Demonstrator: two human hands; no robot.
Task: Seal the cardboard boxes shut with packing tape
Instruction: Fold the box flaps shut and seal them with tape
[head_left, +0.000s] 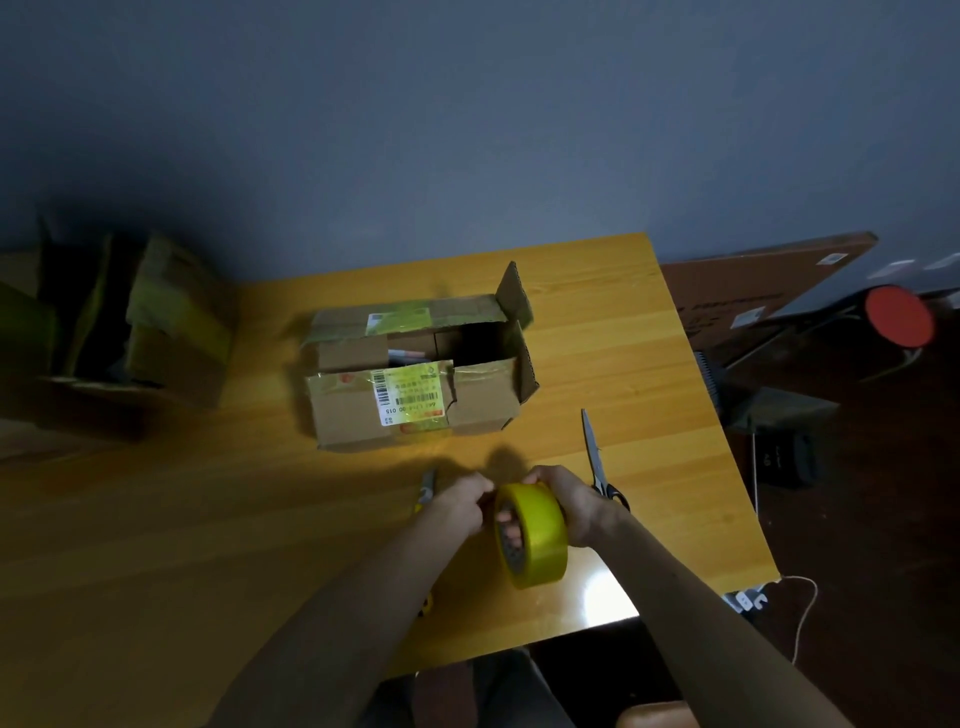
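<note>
Right hand (569, 501) grips yellow tape roll (532, 535); left hand (465, 501) pinches at roll edge, likely picking tape end. Cardboard box (415, 374) just beyond on table (649, 364), flaps part-open. Scissors (597, 460) beside. Next: peel strip, close flaps.

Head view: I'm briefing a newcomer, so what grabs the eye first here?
The yellow tape roll, held by the left hand and right hand over the table, stands out. Behind it sits an open cardboard box with a yellow label, scissors lying to its right.
</note>
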